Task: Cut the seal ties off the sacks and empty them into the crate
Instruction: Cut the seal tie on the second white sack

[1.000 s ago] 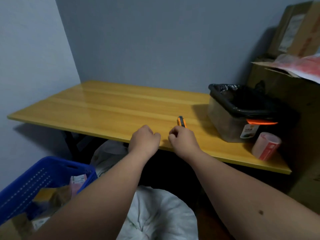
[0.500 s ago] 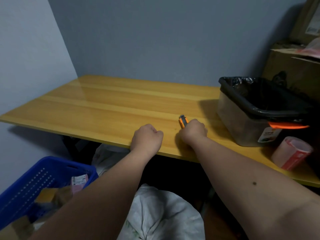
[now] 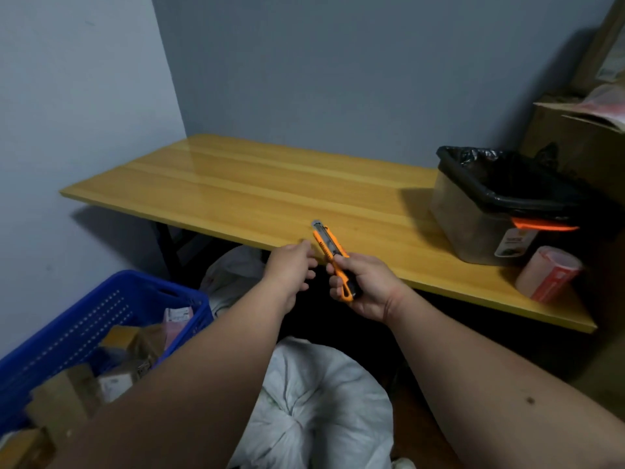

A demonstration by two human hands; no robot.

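Observation:
My right hand [image 3: 367, 287] grips an orange utility knife [image 3: 329, 250] by its handle, the tip pointing up and away over the table's front edge. My left hand [image 3: 292, 269] is just left of the knife, fingers curled, its thumb close to the knife's body; it holds nothing that I can see. A white sack [image 3: 324, 407], gathered shut at its top, lies on the floor below my arms. A second white sack [image 3: 233, 275] sits under the table. The blue plastic crate [image 3: 101, 319] at lower left holds several cardboard parcels.
The yellow wooden table [image 3: 257, 198] fills the middle. A bin lined with a black bag [image 3: 500, 204] stands at its right end, a red and white label roll [image 3: 548, 279] beside it. Cardboard boxes [image 3: 581, 137] are stacked at far right. Walls close in left and behind.
My right hand has lifted the utility knife off the table and drawn it back toward me. My left hand has left the table edge and come up beside the knife.

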